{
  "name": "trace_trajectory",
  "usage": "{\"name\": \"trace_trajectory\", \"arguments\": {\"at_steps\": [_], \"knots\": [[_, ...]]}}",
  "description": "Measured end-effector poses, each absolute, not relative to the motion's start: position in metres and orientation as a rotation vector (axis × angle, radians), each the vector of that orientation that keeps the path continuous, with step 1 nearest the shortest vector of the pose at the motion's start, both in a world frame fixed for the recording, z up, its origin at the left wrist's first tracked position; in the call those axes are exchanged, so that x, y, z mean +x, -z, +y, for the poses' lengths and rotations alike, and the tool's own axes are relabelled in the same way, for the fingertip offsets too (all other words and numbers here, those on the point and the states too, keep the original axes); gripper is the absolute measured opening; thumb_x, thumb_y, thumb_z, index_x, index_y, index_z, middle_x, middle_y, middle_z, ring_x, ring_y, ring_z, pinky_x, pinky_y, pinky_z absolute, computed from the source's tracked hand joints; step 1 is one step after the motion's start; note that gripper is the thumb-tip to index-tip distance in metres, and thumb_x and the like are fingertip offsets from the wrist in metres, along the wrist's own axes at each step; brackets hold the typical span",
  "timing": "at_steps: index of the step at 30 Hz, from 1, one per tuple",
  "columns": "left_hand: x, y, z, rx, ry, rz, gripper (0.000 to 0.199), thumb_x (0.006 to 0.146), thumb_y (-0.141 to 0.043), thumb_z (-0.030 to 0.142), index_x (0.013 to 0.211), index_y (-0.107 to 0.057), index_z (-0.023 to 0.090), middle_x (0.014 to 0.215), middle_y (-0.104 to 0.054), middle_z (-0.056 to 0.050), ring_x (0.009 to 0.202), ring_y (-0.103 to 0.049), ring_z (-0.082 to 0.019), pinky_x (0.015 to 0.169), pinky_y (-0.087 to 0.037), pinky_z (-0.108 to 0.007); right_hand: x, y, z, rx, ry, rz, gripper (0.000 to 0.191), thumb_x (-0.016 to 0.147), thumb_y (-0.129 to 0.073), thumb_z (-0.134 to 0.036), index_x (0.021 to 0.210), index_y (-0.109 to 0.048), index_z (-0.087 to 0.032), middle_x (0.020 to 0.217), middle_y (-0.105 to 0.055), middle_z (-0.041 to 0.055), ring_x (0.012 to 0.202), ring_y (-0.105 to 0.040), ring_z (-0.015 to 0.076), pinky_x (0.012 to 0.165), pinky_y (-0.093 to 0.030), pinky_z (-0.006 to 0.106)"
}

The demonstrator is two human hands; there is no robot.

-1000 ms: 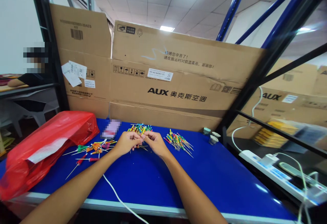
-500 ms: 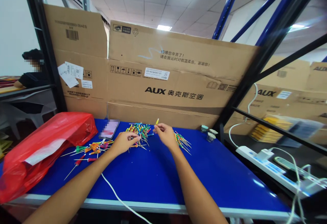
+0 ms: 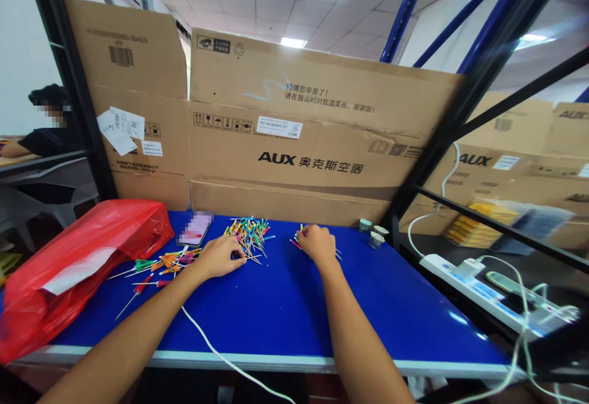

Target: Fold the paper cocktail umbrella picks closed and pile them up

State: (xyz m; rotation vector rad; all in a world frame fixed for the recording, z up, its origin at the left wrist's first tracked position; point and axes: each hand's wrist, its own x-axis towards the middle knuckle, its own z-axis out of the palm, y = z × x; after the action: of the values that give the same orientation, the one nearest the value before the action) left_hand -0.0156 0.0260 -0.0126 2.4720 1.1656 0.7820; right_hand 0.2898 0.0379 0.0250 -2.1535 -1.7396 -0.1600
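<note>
Over the small right-hand bunch of cocktail umbrellas (image 3: 294, 244) is my right hand (image 3: 318, 243), its fingers pinched. A folded yellow cocktail umbrella (image 3: 301, 228) shows its tip at those fingers, and the hand hides most of the bunch. My left hand (image 3: 221, 256) is curled, thumb and fingers close together, at the near left side of the larger pile of folded cocktail umbrellas (image 3: 251, 235). What lies between its fingers, if anything, is hidden. Partly opened paper umbrellas (image 3: 169, 261), orange, green and pink, lie loosely beside my left forearm.
A red plastic bag (image 3: 92, 256) covers the table's left part. Behind the left hand lies a phone (image 3: 196, 229); a white cable (image 3: 216, 349) crosses the front edge. Small cups (image 3: 376, 239) stand at the back right, before a cardboard wall (image 3: 294, 177). A power strip (image 3: 473, 293) is at right.
My right hand has moved right and down from the large pile to the right-hand bunch, carrying the yellow cocktail umbrella. My left hand stays near the large pile. The view has shifted slightly.
</note>
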Motion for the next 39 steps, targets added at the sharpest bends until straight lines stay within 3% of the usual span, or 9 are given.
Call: {"name": "trace_trajectory", "arguments": {"at_steps": [3, 7, 10, 14, 19, 24, 32, 36, 39], "knots": [[-0.014, 0.009, 0.023, 2.395, -0.844, 1.161, 0.014, 0.079, -0.071, 0.036, 0.087, -0.078, 0.028, 0.089, -0.076, -0.003, 0.089, -0.066, -0.024, 0.080, -0.045, -0.030, 0.268, -0.029, 0.034, -1.668, 0.010, -2.003, 0.027, 0.090, -0.057, -0.038, 0.097, -0.076, -0.020, 0.098, -0.074, 0.0122, 0.097, -0.063, 0.0252, 0.087, -0.043, 0.034], [-0.012, 0.007, 0.022, 2.298, -0.934, 1.125, 0.017, 0.080, -0.069, 0.038, 0.088, -0.079, 0.028, 0.077, -0.076, -0.001, 0.071, -0.065, -0.021, 0.065, -0.042, -0.026, 0.230, -0.024, 0.022, -1.044, -0.313, -2.240, 0.024, 0.089, -0.063, -0.038, 0.105, -0.073, -0.025, 0.102, -0.073, 0.0065, 0.095, -0.062, 0.0230, 0.088, -0.043, 0.035], [-0.010, 0.008, 0.025, 2.212, -1.063, 1.101, 0.022, 0.078, -0.071, 0.040, 0.090, -0.080, 0.023, 0.068, -0.072, -0.001, 0.057, -0.059, -0.017, 0.054, -0.036, -0.024, 0.214, -0.020, 0.016, -0.872, -0.378, -2.311, 0.017, 0.089, -0.064, -0.038, 0.095, -0.075, -0.026, 0.091, -0.073, 0.0050, 0.087, -0.062, 0.0208, 0.086, -0.043, 0.034], [-0.008, 0.012, 0.032, 2.011, -1.186, 1.082, 0.033, 0.075, -0.074, 0.042, 0.098, -0.077, 0.018, 0.059, -0.066, 0.000, 0.050, -0.052, -0.013, 0.050, -0.035, -0.022, 0.210, -0.018, 0.015, -0.831, -0.381, -2.294, 0.019, 0.090, -0.064, -0.039, 0.085, -0.075, -0.025, 0.081, -0.071, 0.0037, 0.080, -0.061, 0.0191, 0.085, -0.042, 0.034], [-0.003, 0.021, 0.039, 1.778, -1.211, 0.854, 0.048, 0.073, -0.078, 0.038, 0.114, -0.070, 0.015, 0.091, -0.075, -0.007, 0.068, -0.063, -0.016, 0.062, -0.047, -0.024, 0.204, -0.016, 0.012, -0.829, -0.492, -2.230, 0.026, 0.092, -0.059, -0.042, 0.087, -0.075, -0.022, 0.076, -0.071, 0.0019, 0.072, -0.061, 0.0178, 0.076, -0.045, 0.030], [-0.002, 0.025, 0.042, 1.760, -1.159, 0.906, 0.040, 0.074, -0.077, 0.043, 0.101, -0.076, 0.013, 0.085, -0.075, -0.008, 0.075, -0.066, -0.021, 0.066, -0.050, -0.027, 0.199, -0.016, 0.008, -0.859, -0.538, -2.196, 0.032, 0.092, -0.058, -0.046, 0.080, -0.075, -0.021, 0.070, -0.070, 0.0013, 0.066, -0.060, 0.0172, 0.069, -0.045, 0.027], [-0.004, 0.015, 0.031, 1.986, -1.277, 0.957, 0.038, 0.076, -0.075, 0.041, 0.104, -0.073, 0.015, 0.078, -0.068, -0.002, 0.054, -0.050, -0.011, 0.051, -0.038, -0.021, 0.210, -0.021, 0.013, -0.948, -0.518, -2.117, 0.030, 0.088, -0.064, -0.043, 0.105, -0.072, -0.020, 0.093, -0.073, 0.0055, 0.077, -0.062, 0.0182, 0.071, -0.047, 0.028], [-0.003, 0.011, 0.024, 2.090, -1.254, 1.001, 0.031, 0.077, -0.073, 0.032, 0.103, -0.067, 0.016, 0.078, -0.065, 0.001, 0.051, -0.045, -0.009, 0.051, -0.035, -0.020, 0.201, -0.014, 0.012, -0.933, -0.562, -2.122, 0.029, 0.087, -0.066, -0.043, 0.103, -0.072, -0.020, 0.088, -0.072, 0.0035, 0.075, -0.063, 0.0174, 0.070, -0.047, 0.027], [-0.003, 0.010, 0.022, 2.250, -1.208, 1.061, 0.021, 0.078, -0.072, 0.028, 0.096, -0.068, 0.017, 0.066, -0.059, 0.004, 0.052, -0.045, -0.010, 0.055, -0.034, -0.021, 0.198, -0.011, 0.011, -0.920, -0.565, -2.132, 0.024, 0.088, -0.065, -0.041, 0.099, -0.072, -0.020, 0.087, -0.073, 0.0034, 0.077, -0.064, 0.0178, 0.070, -0.047, 0.026]]}}
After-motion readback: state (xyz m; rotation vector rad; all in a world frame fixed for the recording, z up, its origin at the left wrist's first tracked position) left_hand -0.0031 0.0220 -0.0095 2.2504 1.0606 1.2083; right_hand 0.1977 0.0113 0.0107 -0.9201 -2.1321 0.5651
